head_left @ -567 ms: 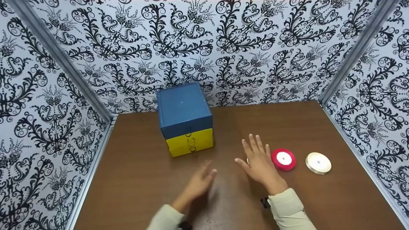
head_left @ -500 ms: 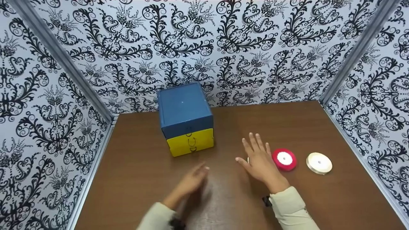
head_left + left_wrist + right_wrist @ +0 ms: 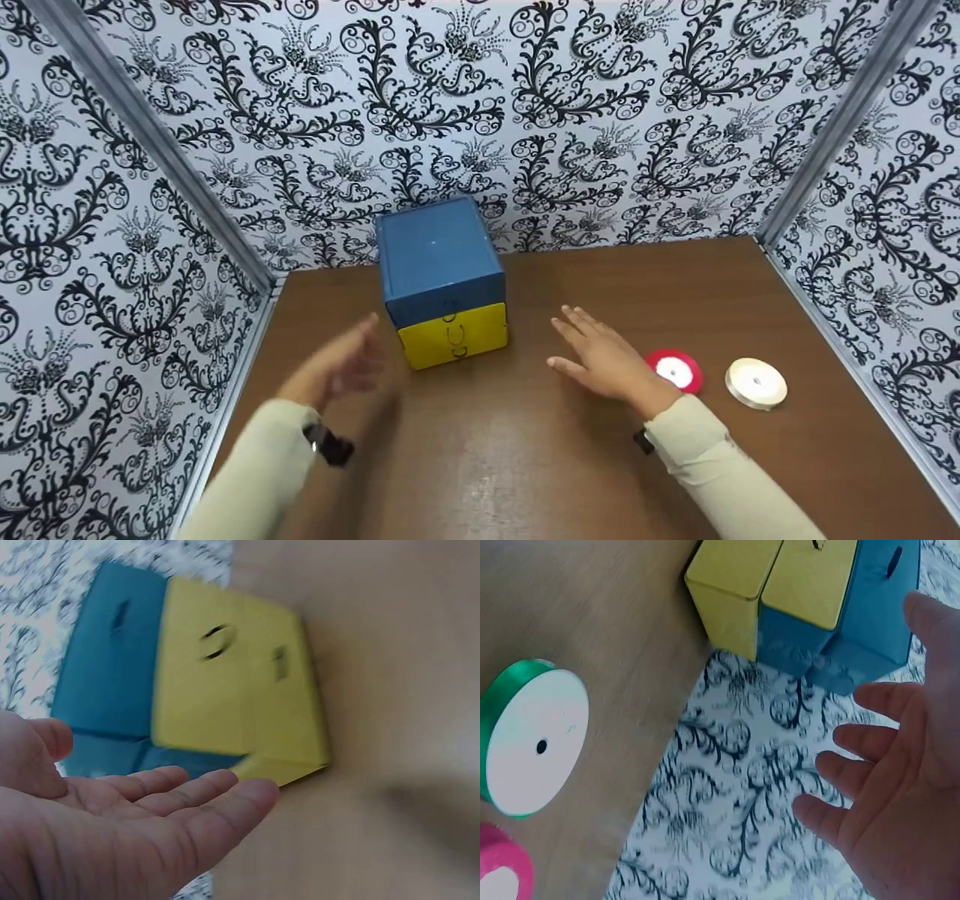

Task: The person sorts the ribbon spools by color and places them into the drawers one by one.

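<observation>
A blue drawer box (image 3: 442,251) with yellow drawer fronts (image 3: 454,337) and dark handles stands toward the back of the table. Just left of its front, my left hand (image 3: 349,367) is raised and blurred; its fingers (image 3: 225,821) are extended and hold nothing. To the right of the box, my right hand (image 3: 604,364) hovers with spread fingers, also holding nothing. Beside that hand lie a red ribbon spool (image 3: 676,372) and a cream ribbon spool (image 3: 756,383). The right wrist view adds a green ribbon spool (image 3: 540,742), which the right hand hides from the head view.
The brown table (image 3: 480,465) is enclosed by patterned black-and-white walls (image 3: 450,90) at the back and both sides. Grey metal posts (image 3: 825,135) mark the back corners. The box stands near the back wall.
My left hand has swung left and forward, from in front of the box to its left side. The right hand has turned slightly and shifted a little forward. Box and spools stay put.
</observation>
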The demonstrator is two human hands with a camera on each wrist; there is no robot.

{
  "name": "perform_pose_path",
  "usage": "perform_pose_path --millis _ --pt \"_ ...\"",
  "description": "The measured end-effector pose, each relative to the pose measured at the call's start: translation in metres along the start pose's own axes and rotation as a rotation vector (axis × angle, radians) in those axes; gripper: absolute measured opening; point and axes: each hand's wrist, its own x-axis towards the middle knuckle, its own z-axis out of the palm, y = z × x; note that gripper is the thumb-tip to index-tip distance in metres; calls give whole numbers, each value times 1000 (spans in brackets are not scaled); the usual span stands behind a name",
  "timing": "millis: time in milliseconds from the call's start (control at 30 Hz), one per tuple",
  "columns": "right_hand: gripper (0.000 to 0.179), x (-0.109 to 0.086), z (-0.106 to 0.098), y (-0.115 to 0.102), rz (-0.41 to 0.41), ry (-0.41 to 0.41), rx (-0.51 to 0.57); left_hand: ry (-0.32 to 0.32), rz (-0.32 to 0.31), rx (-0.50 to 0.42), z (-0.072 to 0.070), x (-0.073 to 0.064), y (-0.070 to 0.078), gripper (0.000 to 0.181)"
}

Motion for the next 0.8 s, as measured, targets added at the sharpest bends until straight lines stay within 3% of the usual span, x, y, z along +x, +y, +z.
perform_pose_path --millis 67,100,167,200,300,433,500,600,800 --pt "72 8 -2 -3 -10 -33 55 56 -58 9 3 -28 28 82" --pt "72 11 -2 -4 -10 -51 79 78 -76 33 4 -35 39 84" --pt "71 19 -4 -6 -19 -87 116 87 -105 29 4 -29 59 94" --pt "71 23 -4 -7 -22 -108 123 93 -137 6 4 -23 66 100" --pt "70 33 -8 -12 -45 -171 167 32 -73 3 -2 11 77 105" --pt "70 49 -13 -21 -80 -238 242 -3 -39 -62 -8 56 82 94" --pt "70 58 -15 -26 -97 -262 287 22 -74 -99 -8 73 83 85" --pt "67 72 -14 -31 -124 -309 373 75 -128 -120 -5 89 84 75" --pt "62 97 -5 -31 -55 -379 528 83 -155 -106 4 103 89 73"
